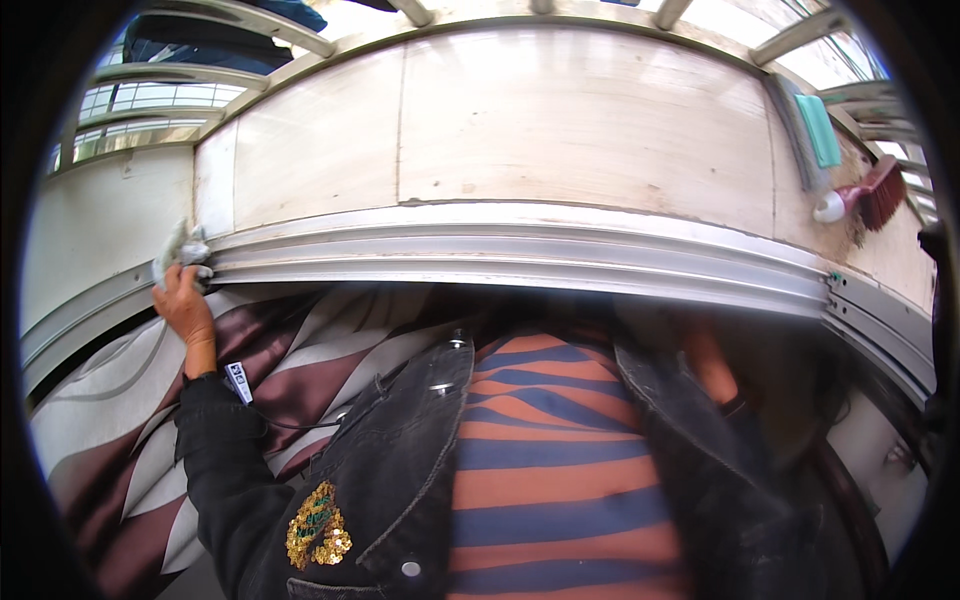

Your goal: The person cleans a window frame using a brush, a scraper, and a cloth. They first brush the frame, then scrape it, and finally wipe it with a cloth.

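Observation:
My left hand (184, 304) grips a pale, wadded cloth (176, 251) at the left end of an aluminium sliding-window track (517, 251). The cloth rests against the corner where the track meets the side frame (90, 300). At the right, my right forearm (709, 360) reaches up to the inner edge of the track. The hand itself is lost in shadow and blur there, so what it touches cannot be made out.
Beyond the track lies a tiled ledge (570, 127), bounded by metal bars (217, 75). On its right are a red brush with a white handle (862, 195) and a turquoise item (817, 131) on a grey strip (795, 127). A maroon and silver curtain (255, 330) hangs below my left hand.

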The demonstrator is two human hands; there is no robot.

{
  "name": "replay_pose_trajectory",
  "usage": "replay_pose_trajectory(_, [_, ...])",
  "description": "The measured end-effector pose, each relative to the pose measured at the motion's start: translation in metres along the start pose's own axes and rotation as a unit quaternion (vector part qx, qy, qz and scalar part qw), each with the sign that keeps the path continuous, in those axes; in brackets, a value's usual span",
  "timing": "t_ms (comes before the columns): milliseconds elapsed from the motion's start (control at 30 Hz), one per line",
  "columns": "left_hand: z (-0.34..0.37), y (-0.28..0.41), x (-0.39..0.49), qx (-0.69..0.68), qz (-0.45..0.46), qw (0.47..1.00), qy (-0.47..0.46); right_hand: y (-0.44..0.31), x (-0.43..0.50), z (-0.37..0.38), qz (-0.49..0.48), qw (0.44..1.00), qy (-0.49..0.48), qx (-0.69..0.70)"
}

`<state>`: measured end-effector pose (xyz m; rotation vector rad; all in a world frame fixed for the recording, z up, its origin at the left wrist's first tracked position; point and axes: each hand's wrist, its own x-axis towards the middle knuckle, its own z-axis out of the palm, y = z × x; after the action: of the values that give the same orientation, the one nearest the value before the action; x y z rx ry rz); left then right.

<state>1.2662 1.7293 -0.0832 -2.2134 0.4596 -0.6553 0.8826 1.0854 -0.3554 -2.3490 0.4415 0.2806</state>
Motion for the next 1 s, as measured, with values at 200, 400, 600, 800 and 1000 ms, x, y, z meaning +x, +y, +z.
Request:
replay_pose_trajectory(200, [-0.043, -0.006, 0.047, -0.045, -0.024, 0.988, 0.148, -0.033, 0.000, -0.018, 0.006, 0.999, -0.045, -0.013])
replay_pose_trajectory(400, [-0.123, 0.049, 0.084, -0.157, 0.028, 0.970, 0.181, -0.039, -0.010, 0.005, 0.051, 0.996, -0.035, 0.069])
replay_pose_trajectory(600, [-0.208, 0.134, 0.125, -0.274, 0.086, 0.946, 0.153, -0.045, -0.013, -0.004, 0.058, 0.964, 0.010, 0.260])
replay_pose_trajectory(800, [-0.321, 0.204, 0.123, -0.515, 0.153, 0.833, 0.134, -0.064, -0.026, -0.032, 0.082, 0.939, 0.049, 0.330])
replay_pose_trajectory(1000, [-0.367, 0.283, 0.101, -0.745, 0.161, 0.638, -0.110, -0.050, -0.059, -0.033, 0.143, 0.917, 0.075, 0.365])
